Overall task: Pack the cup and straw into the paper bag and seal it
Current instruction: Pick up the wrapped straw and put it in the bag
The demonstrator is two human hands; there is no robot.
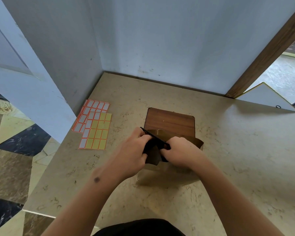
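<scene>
A brown paper bag stands upright on the beige marble counter, its mouth open toward me. A thin black straw lies slanted across the bag's mouth. My left hand grips the bag's left rim and touches the straw's upper end. My right hand pinches the straw's lower end at the bag's opening. Something dark shows inside the bag between my hands; I cannot tell whether it is the cup.
Sheets of orange-bordered stickers, some yellow, lie at the counter's left near the wall. A brown wooden board lies flat behind the bag. White walls close off the back. A wooden door frame stands at the right.
</scene>
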